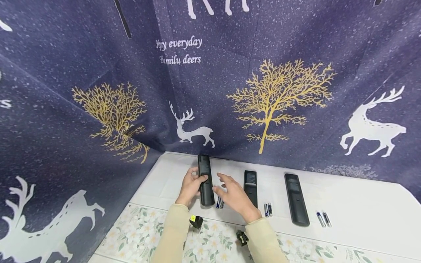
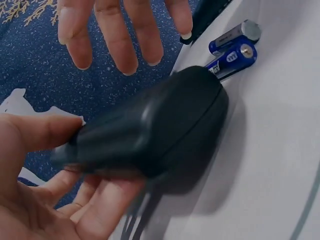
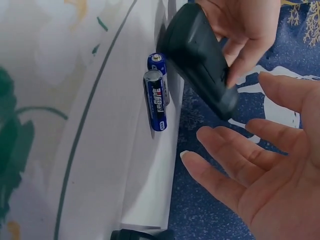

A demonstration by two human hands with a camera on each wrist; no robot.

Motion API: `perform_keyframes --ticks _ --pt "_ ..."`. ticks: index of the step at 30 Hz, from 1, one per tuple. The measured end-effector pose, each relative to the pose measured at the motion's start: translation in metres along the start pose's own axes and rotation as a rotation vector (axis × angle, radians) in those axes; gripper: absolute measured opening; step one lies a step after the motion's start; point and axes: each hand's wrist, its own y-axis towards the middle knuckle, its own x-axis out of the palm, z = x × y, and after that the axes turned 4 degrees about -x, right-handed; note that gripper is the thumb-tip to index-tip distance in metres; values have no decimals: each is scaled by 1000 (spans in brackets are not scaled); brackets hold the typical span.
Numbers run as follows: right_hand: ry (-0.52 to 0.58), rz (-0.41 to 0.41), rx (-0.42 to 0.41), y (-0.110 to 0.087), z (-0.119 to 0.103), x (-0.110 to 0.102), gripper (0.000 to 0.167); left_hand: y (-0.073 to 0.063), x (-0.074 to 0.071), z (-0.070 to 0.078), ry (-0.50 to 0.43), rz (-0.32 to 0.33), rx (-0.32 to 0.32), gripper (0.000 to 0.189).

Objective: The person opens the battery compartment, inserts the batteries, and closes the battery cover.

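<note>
My left hand (image 1: 190, 185) grips a black remote control (image 1: 207, 193) by its sides, thumb on top and fingers beneath. In the left wrist view the remote (image 2: 185, 115) is tilted, one rounded end toward the camera. My right hand (image 1: 234, 194) hovers just right of the remote with its fingers spread and nothing between them. The right wrist view shows the right palm (image 3: 280, 200) facing the remote (image 3: 197, 57). Two blue-and-silver AAA batteries (image 3: 156, 100) lie side by side on the white table, close to the remote's end.
A second black remote (image 1: 250, 179) lies behind my right hand, with two batteries (image 1: 268, 210) near it. Farther right lies a third remote (image 1: 297, 202) beside two more batteries (image 1: 323, 219). A floral cloth (image 1: 210, 243) covers the near edge; a dark-blue deer-print curtain (image 1: 217, 91) hangs behind.
</note>
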Motion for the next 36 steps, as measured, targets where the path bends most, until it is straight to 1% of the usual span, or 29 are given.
perform_keyframes --ticks 3,7,11,15,18,24,29,36 --pt "8 5 1 0 1 0 64 0 2 2 -25 0 17 54" --pt "13 17 -6 -1 0 0 68 2 4 2 -49 6 67 55" --pt "16 34 -18 -3 1 0 69 3 4 4 -51 27 114 56" --pt "15 58 -49 -4 2 0 69 2 4 9 -53 50 149 63" --pt "17 76 -74 -4 3 1 70 2 3 11 -59 52 171 70" --pt "33 98 -102 -7 1 -1 70 1 2 15 -54 21 200 75" --pt "43 106 -144 -8 -1 -2 67 -5 3 20 -57 3 224 72" --pt "60 126 -213 -8 -1 -7 62 -11 5 23 -74 14 206 68"
